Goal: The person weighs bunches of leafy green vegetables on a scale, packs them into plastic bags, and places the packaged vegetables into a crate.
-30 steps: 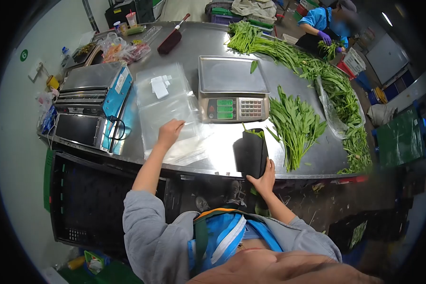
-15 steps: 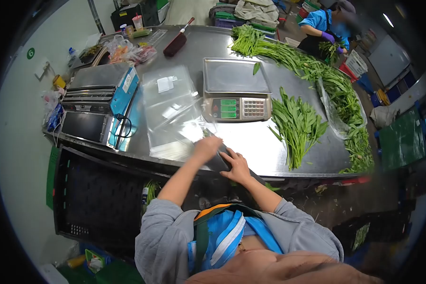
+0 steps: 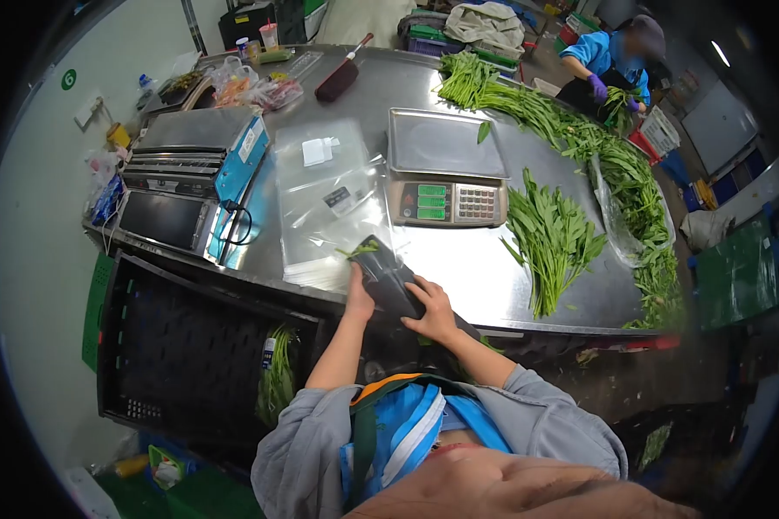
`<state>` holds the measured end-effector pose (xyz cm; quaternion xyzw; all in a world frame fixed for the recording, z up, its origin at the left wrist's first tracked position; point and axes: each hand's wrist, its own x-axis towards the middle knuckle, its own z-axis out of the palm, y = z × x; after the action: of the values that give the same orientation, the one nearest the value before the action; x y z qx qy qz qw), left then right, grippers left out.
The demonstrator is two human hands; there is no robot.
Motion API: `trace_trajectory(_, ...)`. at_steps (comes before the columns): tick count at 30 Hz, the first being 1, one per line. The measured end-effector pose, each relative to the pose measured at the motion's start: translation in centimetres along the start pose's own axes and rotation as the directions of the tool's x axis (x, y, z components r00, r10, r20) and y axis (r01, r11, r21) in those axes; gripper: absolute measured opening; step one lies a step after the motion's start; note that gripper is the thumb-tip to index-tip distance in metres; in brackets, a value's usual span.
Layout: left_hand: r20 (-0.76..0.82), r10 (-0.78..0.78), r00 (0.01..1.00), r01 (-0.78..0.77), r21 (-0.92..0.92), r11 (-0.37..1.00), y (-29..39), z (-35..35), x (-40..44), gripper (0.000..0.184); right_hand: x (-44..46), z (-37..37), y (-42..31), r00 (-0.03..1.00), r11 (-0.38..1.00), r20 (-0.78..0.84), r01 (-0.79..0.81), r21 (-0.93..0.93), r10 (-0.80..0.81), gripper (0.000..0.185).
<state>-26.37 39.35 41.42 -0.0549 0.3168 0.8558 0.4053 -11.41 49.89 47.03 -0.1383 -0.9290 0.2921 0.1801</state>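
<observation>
Metal gleams all along the near edge of the worktable (image 3: 472, 259), and just over that edge the person's two bare hands grip a black sleeve (image 3: 391, 285), tilted, with green leaves poking from its upper end. Fingers of the left hand (image 3: 359, 300) close round its side by the leafy end; the right hand (image 3: 433, 311) clasps it lower down, fingers spread over the dark surface. Below to the left, a black crate (image 3: 177, 346) holds a labelled bundle of greens (image 3: 275, 385). On the tabletop, clear plastic bags (image 3: 307, 233) lie flat just beyond the left hand, with a loose bunch of greens (image 3: 556, 238) off to the right. Between them sits a scale (image 3: 446, 199), one leaf on its pan. Farther back are a dark-bristled brush (image 3: 337, 81), a long heap of greens (image 3: 580, 138) and, past that, a purple-gloved co-worker (image 3: 601, 56) handling more leaves.
</observation>
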Motion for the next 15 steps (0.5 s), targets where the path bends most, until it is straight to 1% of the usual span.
trace_trajectory(1, 0.005, -0.002, 1.000, 0.002, -0.006, 1.000, -0.7, -0.2, 0.2, 0.069, 0.5, 0.3, -0.4, 0.999, 1.000, 0.029, 0.023, 0.022, -0.023, 0.074)
trace_trajectory(2, -0.026, 0.111, 0.994, -0.107, 0.127, 0.986, -1.3, -0.5, 0.4, 0.069, 1.1, 0.5, -0.9, 0.999, 1.000, 0.031, 0.023, 0.016, -0.024, 0.074)
trace_trajectory(3, -0.041, 0.226, 0.973, -0.207, 0.263, 0.942, -1.4, -0.5, 0.4, 0.070, 1.9, 0.7, -1.5, 0.998, 0.992, 0.028, -0.060, 0.109, 0.057, 0.074)
trace_trajectory(4, -0.034, 0.228, 0.973, -0.211, 0.262, 0.942, -1.4, -0.4, 0.5, 0.070, 3.0, 0.9, -1.8, 0.990, 0.970, 0.026, -0.138, 0.201, 0.135, 0.074)
trace_trajectory(5, 0.005, 0.276, 0.961, -0.261, 0.345, 0.902, -1.1, -0.1, 0.2, 0.069, 3.8, 1.1, -1.7, 0.988, 0.964, 0.055, -0.156, 0.217, 0.147, 0.079)
trace_trajectory(6, 0.048, 0.319, 0.947, -0.308, 0.424, 0.852, -0.5, 0.5, -0.4, 0.069, 3.9, 1.5, -2.0, 0.987, 0.963, 0.050, -0.160, 0.219, 0.153, 0.079)
trace_trajectory(7, 0.063, 0.230, 0.971, -0.236, 0.376, 0.896, 0.8, 0.9, -0.7, 0.067, 4.1, 1.8, -2.2, 0.978, 0.961, 0.085, -0.201, 0.191, 0.188, 0.082)
trace_trajectory(8, 0.047, 0.209, 0.977, -0.210, 0.400, 0.892, 2.4, 1.5, -1.1, 0.064, 4.4, 2.0, -2.4, 0.968, 0.957, 0.120, -0.240, 0.161, 0.222, 0.084)
trace_trajectory(9, 0.028, 0.202, 0.979, -0.193, 0.441, 0.877, 3.4, 0.7, -0.3, 0.063, 4.1, 2.5, -2.6, 0.963, 0.963, 0.144, -0.244, 0.111, 0.227, 0.086)
trace_trajectory(10, 0.005, 0.195, 0.981, -0.173, 0.483, 0.858, 4.4, -0.3, 0.4, 0.062, 3.7, 3.1, -2.8, 0.963, 0.962, 0.144, -0.245, 0.117, 0.228, 0.086)
trace_trajectory(11, 0.001, 0.149, 0.989, -0.134, 0.444, 0.886, 5.2, -0.9, 0.7, 0.059, 3.5, 3.5, -3.1, 0.964, 0.969, 0.129, -0.241, 0.056, 0.232, 0.087)
trace_trajectory(12, -0.001, 0.150, 0.989, -0.134, 0.449, 0.884, 5.4, -1.2, 1.0, 0.059, 3.4, 3.7, -3.4, 0.965, 0.972, 0.116, -0.237, -0.006, 0.236, 0.087)
trace_trajectory(13, -0.054, 0.130, 0.990, -0.086, 0.501, 0.861, 5.5, -1.5, 1.4, 0.058, 3.3, 3.9, -3.5, 0.984, 0.983, -0.010, -0.179, -0.048, 0.178, 0.070)
trace_trajectory(14, -0.105, 0.113, 0.988, -0.037, 0.547, 0.837, 5.5, -1.9, 2.0, 0.057, 3.7, 4.8, -2.2, 0.984, 0.983, -0.011, -0.178, -0.044, 0.178, 0.070)
trace_trajectory(15, -0.106, 0.112, 0.988, -0.031, 0.576, 0.817, 5.2, -2.8, 2.7, 0.057, 4.3, 6.5, 0.5, 0.947, 0.914, 0.013, -0.313, 0.258, 0.321, 0.058)
